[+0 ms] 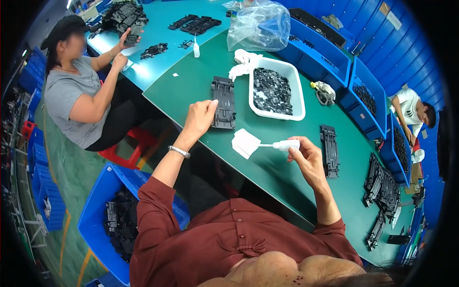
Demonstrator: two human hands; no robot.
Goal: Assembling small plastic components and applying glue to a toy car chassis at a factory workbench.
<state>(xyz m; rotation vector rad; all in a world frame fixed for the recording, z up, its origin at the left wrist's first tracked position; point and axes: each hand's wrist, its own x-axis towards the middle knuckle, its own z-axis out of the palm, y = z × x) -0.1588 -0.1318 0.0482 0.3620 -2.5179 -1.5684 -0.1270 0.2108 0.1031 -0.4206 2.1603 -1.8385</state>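
Observation:
My left hand is closed on the near left edge of a black plastic chassis-like part, which lies on the green table. In my right hand is a small white squeeze bottle with a long thin nozzle, held sideways and pointing left. The nozzle tip is at a white folded paper or cloth piece on the table; whether they touch I cannot tell. Behind these stands a white tub of small black pieces. A second black chassis part lies to the right of my right hand.
Blue bins of black parts line the back right. More chassis parts are piled at the right. A clear plastic bag stands behind the tub. Another person sits at the left, holding a black part. A blue crate is beside me.

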